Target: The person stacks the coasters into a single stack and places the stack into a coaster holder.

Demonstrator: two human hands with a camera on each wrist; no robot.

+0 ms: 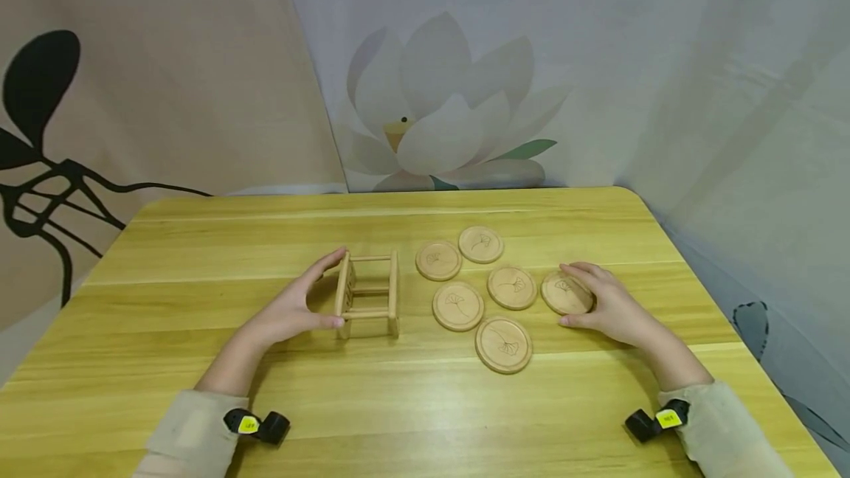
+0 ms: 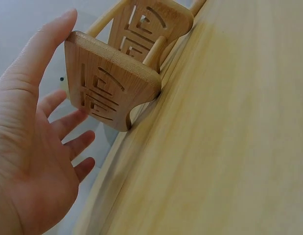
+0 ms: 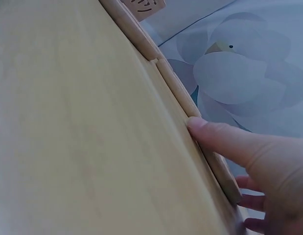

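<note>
A small wooden coaster rack [image 1: 393, 293], with slotted side panels joined by rods, stands left of the middle of the table. My left hand [image 1: 292, 307] holds its left panel, thumb at the near corner and fingers at the far one. In the left wrist view, the thumb touches a top corner of the cut-out panel [image 2: 109, 81]. On the right, my right hand [image 1: 614, 305] grips a round wooden coaster [image 1: 563, 293] by its edge, between thumb and fingers. That coaster lies on the table, engraved with a leaf; the hand covers its right side.
Several more engraved wooden coasters [image 1: 458, 306] lie flat between the rack and the right hand. The nearest coaster [image 1: 503, 345] is closest to the table's front. A printed flower curtain [image 1: 451, 109] hangs behind the wooden table [image 1: 425, 419].
</note>
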